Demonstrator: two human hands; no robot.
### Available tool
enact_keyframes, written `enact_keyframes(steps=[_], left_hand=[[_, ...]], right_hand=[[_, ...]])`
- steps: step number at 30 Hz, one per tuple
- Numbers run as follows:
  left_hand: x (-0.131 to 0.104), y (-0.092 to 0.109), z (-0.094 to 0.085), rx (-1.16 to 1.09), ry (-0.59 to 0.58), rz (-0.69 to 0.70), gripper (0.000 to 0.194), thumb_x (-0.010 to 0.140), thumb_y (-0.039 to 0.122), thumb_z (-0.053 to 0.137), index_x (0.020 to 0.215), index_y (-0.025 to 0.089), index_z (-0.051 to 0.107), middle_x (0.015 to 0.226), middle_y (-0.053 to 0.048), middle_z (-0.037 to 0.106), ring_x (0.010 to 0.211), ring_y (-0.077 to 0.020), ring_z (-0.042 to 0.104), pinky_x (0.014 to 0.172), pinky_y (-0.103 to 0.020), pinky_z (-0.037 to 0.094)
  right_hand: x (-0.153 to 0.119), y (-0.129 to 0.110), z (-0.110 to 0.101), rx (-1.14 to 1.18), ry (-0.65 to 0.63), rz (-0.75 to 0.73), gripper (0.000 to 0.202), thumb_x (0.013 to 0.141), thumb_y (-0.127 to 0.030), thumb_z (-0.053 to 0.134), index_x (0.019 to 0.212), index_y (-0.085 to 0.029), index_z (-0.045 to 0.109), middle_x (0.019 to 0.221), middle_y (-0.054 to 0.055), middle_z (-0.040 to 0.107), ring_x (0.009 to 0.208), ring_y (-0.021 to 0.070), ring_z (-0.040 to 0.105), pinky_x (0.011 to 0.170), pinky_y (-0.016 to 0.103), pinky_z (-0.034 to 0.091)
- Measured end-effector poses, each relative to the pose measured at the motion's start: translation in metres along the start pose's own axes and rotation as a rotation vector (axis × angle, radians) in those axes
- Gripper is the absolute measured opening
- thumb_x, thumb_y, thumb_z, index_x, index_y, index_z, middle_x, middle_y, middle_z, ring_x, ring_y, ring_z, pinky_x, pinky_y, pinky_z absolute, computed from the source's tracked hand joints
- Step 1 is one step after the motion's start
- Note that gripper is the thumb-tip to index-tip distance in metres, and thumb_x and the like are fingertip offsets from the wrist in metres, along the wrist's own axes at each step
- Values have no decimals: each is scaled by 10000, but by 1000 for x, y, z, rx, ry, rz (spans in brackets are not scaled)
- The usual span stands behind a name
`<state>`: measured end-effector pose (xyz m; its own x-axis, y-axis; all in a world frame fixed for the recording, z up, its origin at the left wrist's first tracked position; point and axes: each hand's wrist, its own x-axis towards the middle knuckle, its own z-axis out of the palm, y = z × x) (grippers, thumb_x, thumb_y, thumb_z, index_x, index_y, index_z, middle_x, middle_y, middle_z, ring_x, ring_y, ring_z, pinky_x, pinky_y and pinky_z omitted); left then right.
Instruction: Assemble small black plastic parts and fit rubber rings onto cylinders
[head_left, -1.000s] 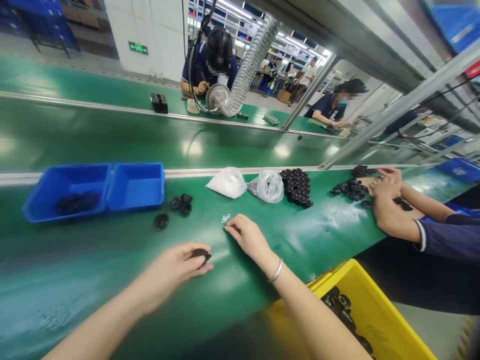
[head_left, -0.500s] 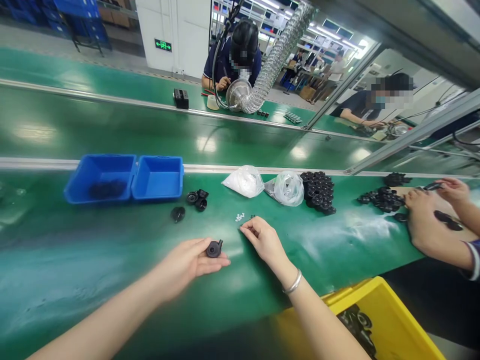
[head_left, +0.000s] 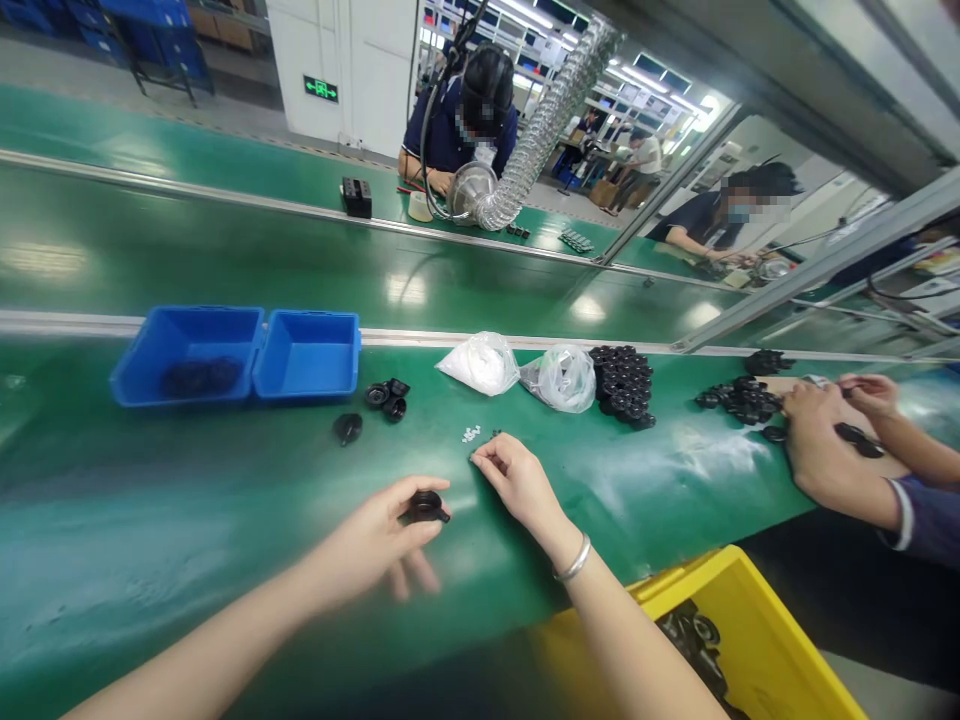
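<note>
Green and glossy, the long bench [head_left: 247, 500] runs across the workshop, with a yellow crate [head_left: 757, 610] at its near edge and two blue bins [head_left: 307, 368] along its far edge, left of the plastic bags [head_left: 480, 364] and a heap of black parts [head_left: 624, 385]. Over the bench's near half, the left hand [head_left: 375, 540] grips a round black piece [head_left: 426, 506] between its digits, the nub pointing rightward. The right hand [head_left: 521, 485] has its fingertips drawn together beside tiny white bits [head_left: 471, 434]; whether they pinch anything, I can't tell.
</note>
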<state>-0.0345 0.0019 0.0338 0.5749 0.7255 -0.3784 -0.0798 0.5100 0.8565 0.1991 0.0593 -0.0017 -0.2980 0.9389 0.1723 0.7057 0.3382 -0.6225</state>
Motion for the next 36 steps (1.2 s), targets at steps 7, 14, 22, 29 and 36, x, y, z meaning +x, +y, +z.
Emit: enact_keyframes(steps=[7,14,22,29,36], left_hand=[[3,-1,0,-84,67,-18,336,840,397,610,1092,215,482,1170,-68,520,1087,-260,634,936,-369,504],[14,-18,-3,28,73,129,326,756,244,664,1042,174,525,1151,-101,594,1057,-261,645,969,-403,458],[8,-17,-2,378,187,153,369,787,200,551,1156,182,536,858,-11,650,769,-172,650,705,-289,514],[7,-20,-5,622,231,229,403,794,193,519,1194,193,570,688,16,593,618,-153,561,591,-255,442],[9,-25,-6,659,237,258,436,774,175,531,1203,220,596,951,-54,670,656,-158,598,631,-271,480]], right_hand=[[-1,0,0,-22,22,-38,111,896,-192,562,789,-191,593,763,13,551,735,153,533,673,266,435],[-14,-40,-2,136,100,-63,113,904,-202,559,801,-192,606,729,5,536,655,132,502,587,254,405],[-38,-65,29,54,-6,-290,83,924,-148,511,940,-191,581,842,49,573,786,162,565,685,288,483],[-44,-61,33,-216,22,-429,200,913,-115,497,1094,-175,558,881,95,602,801,204,582,685,332,513],[-43,-66,28,-205,-17,-461,200,924,-101,471,1088,-167,564,871,97,617,783,203,587,674,336,515]])
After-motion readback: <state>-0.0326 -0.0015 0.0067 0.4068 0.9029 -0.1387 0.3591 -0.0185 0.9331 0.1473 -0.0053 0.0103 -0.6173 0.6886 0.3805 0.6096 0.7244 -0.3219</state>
